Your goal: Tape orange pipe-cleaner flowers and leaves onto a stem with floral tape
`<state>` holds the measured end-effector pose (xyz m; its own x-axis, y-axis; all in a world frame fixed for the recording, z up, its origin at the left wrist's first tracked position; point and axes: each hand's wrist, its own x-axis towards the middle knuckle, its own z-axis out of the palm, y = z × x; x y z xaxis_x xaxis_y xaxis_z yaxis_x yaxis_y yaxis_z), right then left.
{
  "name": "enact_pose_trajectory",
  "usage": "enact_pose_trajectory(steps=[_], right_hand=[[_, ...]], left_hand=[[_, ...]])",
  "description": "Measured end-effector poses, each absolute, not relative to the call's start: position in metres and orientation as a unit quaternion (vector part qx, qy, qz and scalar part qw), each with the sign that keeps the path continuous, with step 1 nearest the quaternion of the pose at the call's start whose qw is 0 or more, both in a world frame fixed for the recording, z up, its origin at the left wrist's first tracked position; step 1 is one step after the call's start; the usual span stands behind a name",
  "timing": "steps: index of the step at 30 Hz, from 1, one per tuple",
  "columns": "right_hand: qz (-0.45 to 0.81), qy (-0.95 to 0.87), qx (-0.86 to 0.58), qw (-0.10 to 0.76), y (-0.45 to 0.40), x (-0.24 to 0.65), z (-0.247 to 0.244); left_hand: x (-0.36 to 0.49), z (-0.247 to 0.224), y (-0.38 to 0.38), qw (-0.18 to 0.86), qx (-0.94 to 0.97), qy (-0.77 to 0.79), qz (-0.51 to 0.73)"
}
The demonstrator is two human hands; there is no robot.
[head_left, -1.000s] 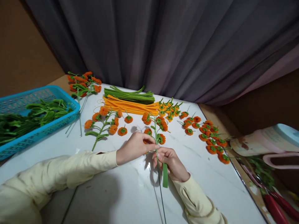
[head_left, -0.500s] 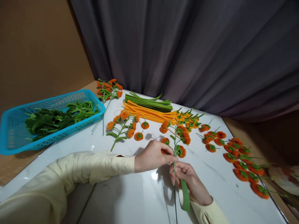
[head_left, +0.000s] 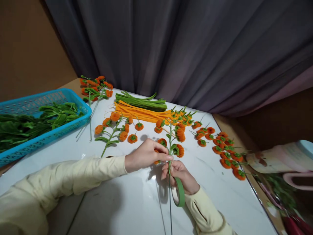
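My left hand (head_left: 148, 154) pinches the green stem of a flower spray (head_left: 170, 140) whose orange pompom blooms and small leaves stand above my fingers. Just below it, my right hand (head_left: 182, 176) is closed round the same stem, with a roll of green tape (head_left: 180, 192) hanging at its palm. A long thin dark wire runs down from the stem below my hands. To the left lies another orange flower spray (head_left: 112, 134) with green leaves, beside two loose orange blooms (head_left: 132, 138).
Behind lie green strips (head_left: 141, 102) and orange strips (head_left: 139, 112). A blue basket (head_left: 49, 138) of leaves stands left. Orange flowers (head_left: 225, 163) lie along the right of the white table (head_left: 207, 209). A pale bottle (head_left: 276, 160) is at the right, and a curtain hangs behind.
The view has turned to the right, so the table's things appear further left and more of the bottle shows. Both hands keep their hold on the stem; the tape roll has tilted slightly.
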<state>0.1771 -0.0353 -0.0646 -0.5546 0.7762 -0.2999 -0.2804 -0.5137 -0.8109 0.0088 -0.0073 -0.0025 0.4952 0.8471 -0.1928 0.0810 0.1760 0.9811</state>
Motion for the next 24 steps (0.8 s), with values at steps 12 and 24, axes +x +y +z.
enact_pose_trajectory(steps=[12,24], right_hand=[[0.798,-0.377,-0.328,0.336,-0.0413,0.1747,-0.0669],[0.776,-0.39,-0.338,0.363,-0.0423,0.175,-0.0653]], left_hand=[[0.0106,-0.0021,-0.0109,0.666,0.575,0.379,0.285],[0.0073,-0.0006,-0.011,0.606,0.626,0.4,0.287]])
